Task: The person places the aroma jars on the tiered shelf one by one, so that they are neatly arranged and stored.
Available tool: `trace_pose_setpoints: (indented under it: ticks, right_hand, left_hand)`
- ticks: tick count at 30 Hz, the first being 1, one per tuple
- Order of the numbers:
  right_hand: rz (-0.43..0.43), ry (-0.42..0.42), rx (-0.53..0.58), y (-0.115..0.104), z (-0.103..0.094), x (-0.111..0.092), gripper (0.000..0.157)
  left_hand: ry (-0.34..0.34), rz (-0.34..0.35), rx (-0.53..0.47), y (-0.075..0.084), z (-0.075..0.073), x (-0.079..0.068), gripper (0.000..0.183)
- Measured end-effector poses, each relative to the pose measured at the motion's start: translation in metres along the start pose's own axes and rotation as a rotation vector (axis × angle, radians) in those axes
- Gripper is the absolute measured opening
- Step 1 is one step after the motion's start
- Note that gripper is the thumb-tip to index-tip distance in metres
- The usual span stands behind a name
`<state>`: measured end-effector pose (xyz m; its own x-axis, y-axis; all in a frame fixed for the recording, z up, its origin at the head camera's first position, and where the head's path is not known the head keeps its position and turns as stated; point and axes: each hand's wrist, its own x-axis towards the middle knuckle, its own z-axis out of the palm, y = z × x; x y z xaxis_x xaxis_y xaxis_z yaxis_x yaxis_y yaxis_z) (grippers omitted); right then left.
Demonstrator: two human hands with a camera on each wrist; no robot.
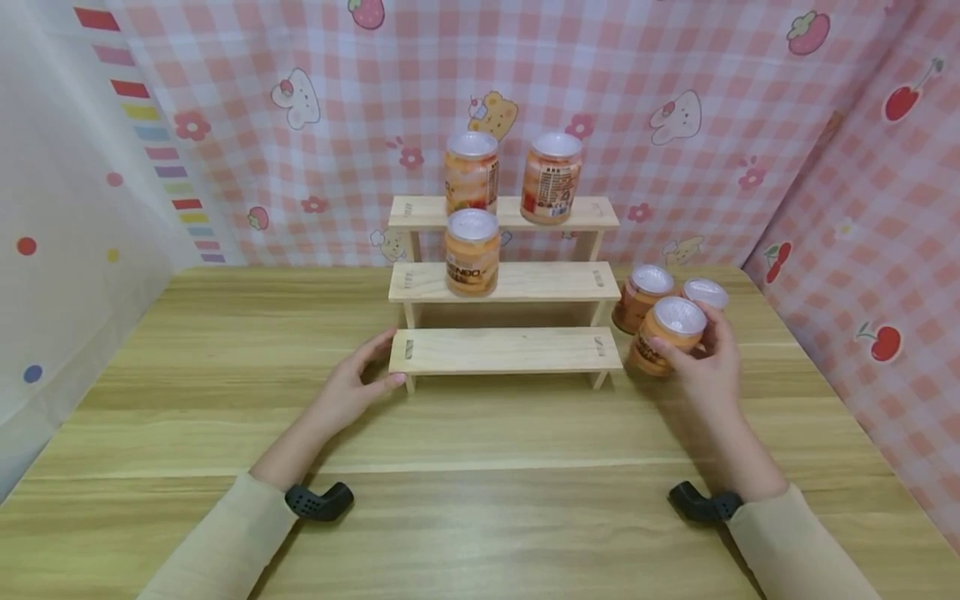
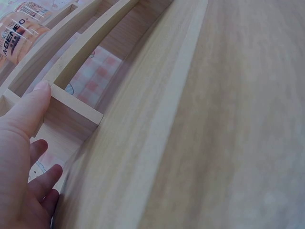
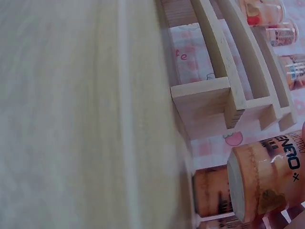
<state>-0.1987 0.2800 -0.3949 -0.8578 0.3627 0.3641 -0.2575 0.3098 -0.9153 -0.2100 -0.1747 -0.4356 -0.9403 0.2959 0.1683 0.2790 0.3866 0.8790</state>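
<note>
A three-step wooden display rack [image 1: 506, 350] stands mid-table. My left hand [image 1: 356, 385] grips the left end of its lowest step, thumb [image 2: 29, 107] on the front corner; the index finger is hidden behind the wood in the left wrist view. In my right hand [image 1: 708, 367] is an orange-labelled can [image 1: 663, 342] with a silver lid, held between thumb and fingers to the right of the rack. Its pale base edge shows in the right wrist view. Two similar cans, one nearer the rack [image 1: 642, 298] and one partly behind the fingers [image 1: 705, 292], stand close behind it.
On the top step stand two cans, left [image 1: 472, 173] and right [image 1: 551, 179]. Another can [image 1: 472, 254] is on the left of the middle step. Bare wood shows on the lowest step. A pink checked curtain [image 1: 337, 167] hangs behind the table [image 1: 495, 517].
</note>
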Motion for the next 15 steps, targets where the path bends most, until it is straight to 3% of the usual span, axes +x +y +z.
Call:
trace_pose_setpoints:
  ticks: [5, 12, 15]
  right_hand:
    - [-0.007, 0.004, 0.020, -0.013, -0.003, -0.003, 0.069]
    - [-0.029, 0.006, 0.090, -0.031, -0.001, -0.003, 0.068]
    - [-0.053, 0.000, 0.098, -0.039, 0.001, -0.003, 0.067]
  left_hand:
    - [-0.004, -0.026, -0.009, 0.004, 0.001, -0.001, 0.070]
    - [-0.014, -0.030, 0.001, 0.037, -0.001, -0.008, 0.068]
    - [-0.014, -0.030, 0.005, 0.041, -0.002, -0.009, 0.067]
